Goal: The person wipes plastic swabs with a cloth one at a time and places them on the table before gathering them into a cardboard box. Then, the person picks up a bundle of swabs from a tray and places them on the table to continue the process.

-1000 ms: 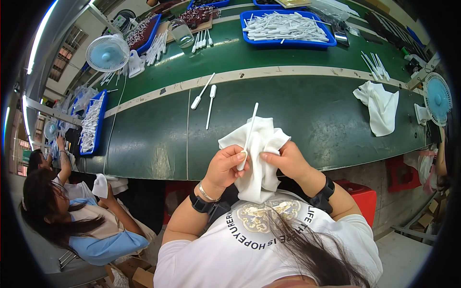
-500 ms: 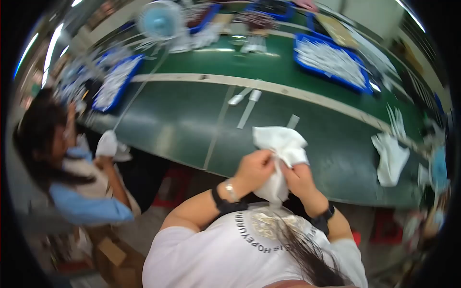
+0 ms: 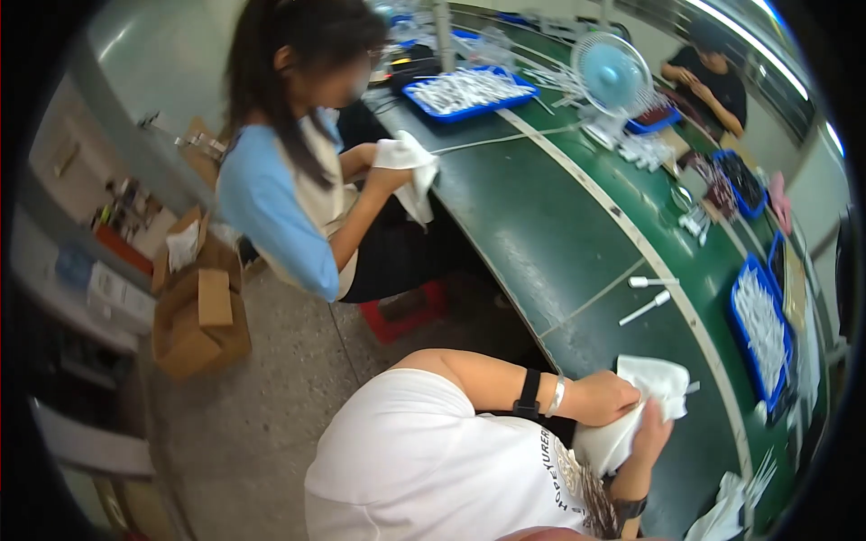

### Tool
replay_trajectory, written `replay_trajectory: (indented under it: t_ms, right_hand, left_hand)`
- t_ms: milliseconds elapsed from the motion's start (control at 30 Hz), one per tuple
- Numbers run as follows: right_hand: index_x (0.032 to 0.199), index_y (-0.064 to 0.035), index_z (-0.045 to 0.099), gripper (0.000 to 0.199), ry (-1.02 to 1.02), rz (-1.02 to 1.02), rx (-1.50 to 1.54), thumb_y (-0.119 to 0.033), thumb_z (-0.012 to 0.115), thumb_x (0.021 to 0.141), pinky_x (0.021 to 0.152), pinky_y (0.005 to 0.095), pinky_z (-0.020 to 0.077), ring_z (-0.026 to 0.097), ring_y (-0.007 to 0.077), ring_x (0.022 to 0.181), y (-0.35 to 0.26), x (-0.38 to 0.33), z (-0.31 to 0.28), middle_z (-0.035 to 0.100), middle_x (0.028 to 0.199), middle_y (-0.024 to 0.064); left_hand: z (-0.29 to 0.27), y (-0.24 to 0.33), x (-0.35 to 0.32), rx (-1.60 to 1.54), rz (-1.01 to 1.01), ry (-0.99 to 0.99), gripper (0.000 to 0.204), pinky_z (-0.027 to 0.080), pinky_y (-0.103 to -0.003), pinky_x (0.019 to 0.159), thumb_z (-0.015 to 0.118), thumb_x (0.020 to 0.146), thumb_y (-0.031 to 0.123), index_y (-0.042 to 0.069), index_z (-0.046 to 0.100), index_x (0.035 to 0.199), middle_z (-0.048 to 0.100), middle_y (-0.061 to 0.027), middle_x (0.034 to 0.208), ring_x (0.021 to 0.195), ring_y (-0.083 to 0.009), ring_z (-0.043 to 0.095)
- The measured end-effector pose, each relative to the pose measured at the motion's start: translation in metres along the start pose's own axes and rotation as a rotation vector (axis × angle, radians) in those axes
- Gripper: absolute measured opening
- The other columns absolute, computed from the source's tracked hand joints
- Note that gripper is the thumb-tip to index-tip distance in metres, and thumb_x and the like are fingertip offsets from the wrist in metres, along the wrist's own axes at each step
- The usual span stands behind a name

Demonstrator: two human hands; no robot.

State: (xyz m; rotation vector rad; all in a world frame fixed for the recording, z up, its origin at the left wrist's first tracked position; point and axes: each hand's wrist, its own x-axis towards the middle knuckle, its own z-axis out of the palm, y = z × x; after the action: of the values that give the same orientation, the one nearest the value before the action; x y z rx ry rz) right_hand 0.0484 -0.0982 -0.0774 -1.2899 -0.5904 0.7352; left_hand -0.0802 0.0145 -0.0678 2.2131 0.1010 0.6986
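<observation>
A white cloth (image 3: 651,372) hangs in folds between my two hands, over the near edge of the green table (image 3: 514,207). My left hand (image 3: 606,397) is closed, its fingers pinching the middle of the cloth. Pressed against the same cloth, my right hand (image 3: 651,435) grips it from the other side; its fingertips are slightly blurred. Part of the cloth falls below the hands toward my shirt. Beyond it on the table lie two small white strips with thicker ends (image 3: 645,307). A white tab (image 3: 693,388) shows just past the cloth's far edge.
A co-worker (image 3: 280,198) at the left holds another white cloth (image 3: 406,162). Blue trays of white pieces (image 3: 471,93) (image 3: 760,329) stand on the table, near a fan (image 3: 611,75). Another white cloth (image 3: 722,514) lies lower right. A red stool (image 3: 403,311) and cardboard boxes (image 3: 200,311) are on the floor.
The view has swung left, bringing the co-worker and floor further in. My hands still hold the cloth, and they now appear further right in the picture.
</observation>
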Motion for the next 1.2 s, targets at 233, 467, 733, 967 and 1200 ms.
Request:
replay_trajectory:
  t_ms: [233, 467, 733, 967, 1200]
  right_hand:
    - [0.119, 0.0033, 0.043, 0.046, -0.559, 0.104, 0.265, -0.005, 0.058, 0.077, 0.089, 0.0333, 0.0408, 0.052, 0.0240, 0.103, -0.042, -0.022, 0.005, 0.051, 0.117, 0.0137]
    - [0.118, 0.0035, 0.041, 0.044, -0.553, -0.541, -0.815, -0.005, 0.052, 0.076, 0.082, 0.0346, 0.0460, 0.054, 0.0223, 0.096, -0.027, -0.013, -0.008, 0.054, 0.107, 0.0167]
    - [0.121, 0.0028, 0.038, 0.041, -0.361, -0.323, -0.534, -0.018, 0.042, 0.085, 0.082, 0.0372, 0.0462, 0.053, 0.0262, 0.098, -0.012, -0.053, 0.028, 0.053, 0.110, 0.0144]
    - [0.130, -0.0024, 0.030, 0.058, 0.053, 0.081, 0.171, -0.044, 0.026, 0.090, 0.090, 0.0400, 0.0412, 0.047, 0.0283, 0.110, -0.062, -0.130, 0.066, 0.043, 0.125, 0.0131]
    - [0.132, -0.0055, 0.030, 0.058, 0.035, 0.060, 0.243, -0.046, 0.035, 0.090, 0.100, 0.0386, 0.0314, 0.039, 0.0275, 0.118, 0.008, -0.141, 0.032, 0.039, 0.130, 0.0119]
  left_hand:
    - [-0.016, 0.001, -0.010, 0.319, -0.032, -0.050, 0.011, 0.048, -0.040, 0.061, 0.051, 0.074, 0.014, 0.005, 0.056, 0.076, 0.060, -0.0131, 0.075, 0.071, -0.0321, 0.060]
    - [-0.030, 0.033, -0.047, 0.285, 0.092, 0.072, 0.011, 0.048, -0.040, 0.063, 0.053, 0.070, 0.012, 0.004, 0.058, 0.075, 0.061, -0.0150, 0.073, 0.071, -0.0329, 0.060]
    - [-0.050, 0.065, -0.093, 0.036, 0.148, 0.255, 0.009, 0.044, -0.039, 0.057, 0.056, 0.070, 0.012, 0.004, 0.055, 0.073, 0.058, -0.0130, 0.068, 0.067, -0.0316, 0.058]
    - [-0.048, 0.074, -0.114, 0.160, 0.214, 0.258, 0.009, 0.044, -0.037, 0.054, 0.057, 0.070, 0.011, 0.004, 0.052, 0.070, 0.054, -0.0112, 0.063, 0.059, -0.0283, 0.056]
    - [-0.030, 0.078, -0.109, 0.321, 0.486, 0.256, 0.009, 0.046, -0.034, 0.050, 0.054, 0.069, 0.014, 0.007, 0.049, 0.066, 0.051, -0.0063, 0.065, 0.062, -0.0246, 0.057]
